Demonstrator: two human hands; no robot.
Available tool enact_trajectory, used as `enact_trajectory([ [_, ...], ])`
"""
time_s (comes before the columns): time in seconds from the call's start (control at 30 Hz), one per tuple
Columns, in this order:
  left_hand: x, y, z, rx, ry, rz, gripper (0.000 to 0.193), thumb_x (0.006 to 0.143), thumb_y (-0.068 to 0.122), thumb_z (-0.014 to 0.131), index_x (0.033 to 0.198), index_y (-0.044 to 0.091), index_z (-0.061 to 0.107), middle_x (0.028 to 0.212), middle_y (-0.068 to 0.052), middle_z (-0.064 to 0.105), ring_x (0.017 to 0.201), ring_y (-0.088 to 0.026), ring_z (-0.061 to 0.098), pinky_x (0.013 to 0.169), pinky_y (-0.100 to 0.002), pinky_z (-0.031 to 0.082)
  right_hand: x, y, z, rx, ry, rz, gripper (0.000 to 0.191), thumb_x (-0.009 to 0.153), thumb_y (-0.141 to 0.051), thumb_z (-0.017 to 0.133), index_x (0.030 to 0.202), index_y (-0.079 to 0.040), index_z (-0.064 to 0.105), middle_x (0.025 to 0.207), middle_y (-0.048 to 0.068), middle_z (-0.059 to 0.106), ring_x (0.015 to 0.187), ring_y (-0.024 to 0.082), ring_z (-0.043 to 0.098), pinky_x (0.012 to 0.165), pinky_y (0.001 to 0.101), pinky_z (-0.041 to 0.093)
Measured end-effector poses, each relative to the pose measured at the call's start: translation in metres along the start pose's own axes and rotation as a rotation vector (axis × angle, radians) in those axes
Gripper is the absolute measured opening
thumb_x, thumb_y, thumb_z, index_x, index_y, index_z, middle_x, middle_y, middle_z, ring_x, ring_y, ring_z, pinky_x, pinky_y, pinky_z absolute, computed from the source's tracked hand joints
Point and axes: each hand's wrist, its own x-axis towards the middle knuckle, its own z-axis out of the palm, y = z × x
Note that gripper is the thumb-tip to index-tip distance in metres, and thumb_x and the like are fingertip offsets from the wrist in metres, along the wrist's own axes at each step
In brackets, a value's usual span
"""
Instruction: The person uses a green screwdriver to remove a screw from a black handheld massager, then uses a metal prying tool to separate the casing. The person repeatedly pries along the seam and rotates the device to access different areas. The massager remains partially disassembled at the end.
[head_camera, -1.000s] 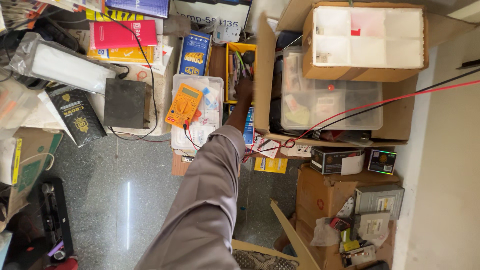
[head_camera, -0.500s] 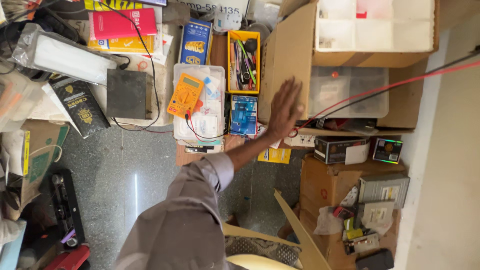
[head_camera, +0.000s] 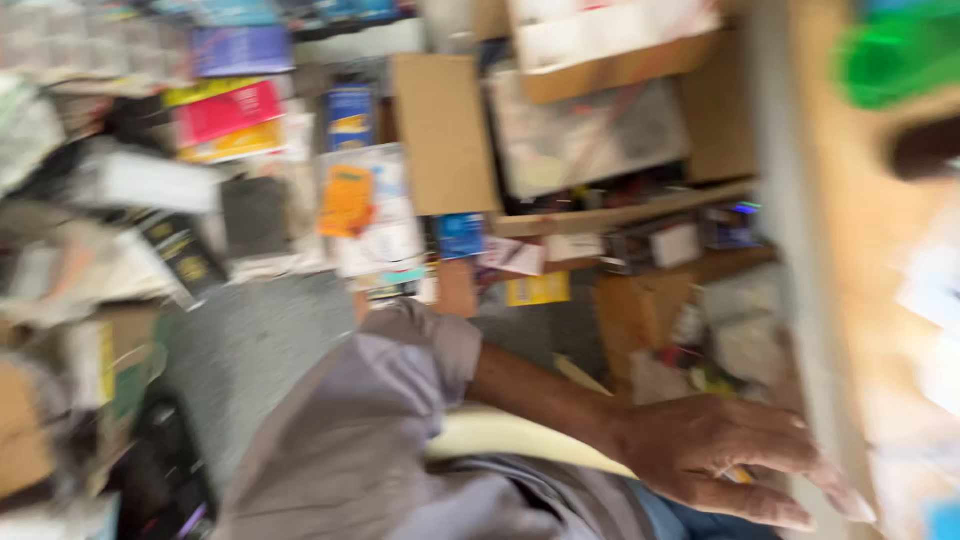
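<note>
one hand shows from the head camera, the right by the look of it, fingers spread and gripping nothing, low and right of the orange multimeter. the meter lies well apart on a clear box, badly blurred. a fast blind swing could knock the cardboard boxes.

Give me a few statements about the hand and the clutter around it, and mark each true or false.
1. The hand is open, with nothing in its grip. True.
2. The sleeve is red. False: it is grey.
3. An orange meter lies among the clutter. True.
4. The hand rests on the orange meter. False: it is well apart from it, at the lower right.
</note>
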Motion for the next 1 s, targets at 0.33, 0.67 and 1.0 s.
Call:
enact_trajectory([
  [0.33, 0.098, 0.039, 0.117, -0.332, -0.492, -0.417, 0.090, 0.092, 0.043, 0.075, 0.157, -0.006, 0.036, 0.157, -0.022, 0.051, 0.146, -0.031, 0.050, 0.119, -0.041, 0.040, -0.015, 0.003, -0.145, 0.131, 0.518, 0.036, 0.055, 0.093, -0.038, 0.081, 0.124, 0.002, 0.062, 0.112, 0.007, 0.064, 0.102, 0.013, 0.062, 0.094, 0.0285, 0.051],
  [0.67, 0.100, 0.021, 0.211, -0.516, -0.507, -0.698, 0.061, 0.094, 0.025, 0.076, 0.139, -0.007, 0.052, 0.126, -0.013, 0.066, 0.116, -0.020, 0.063, 0.103, -0.034, 0.051, -0.022, -0.017, -0.137, 0.644, 0.481, 0.209, 0.068, 0.091, -0.048, 0.079, 0.133, 0.002, 0.061, 0.116, 0.004, 0.065, 0.105, 0.011, 0.061, 0.089, 0.0273, 0.053],
  [1.0, 0.120, 0.018, 0.226, -0.478, -0.276, -0.708, 0.056, 0.088, 0.021, 0.079, 0.131, -0.003, 0.052, 0.118, -0.009, 0.066, 0.106, -0.015, 0.065, 0.090, -0.033, 0.056, 0.013, 0.011, -0.195, 0.889, 0.045, 0.267, 0.063, 0.094, -0.026, 0.070, 0.148, -0.003, 0.045, 0.130, 0.007, 0.064, 0.114, 0.014, 0.066, 0.094, 0.0297, 0.056],
])
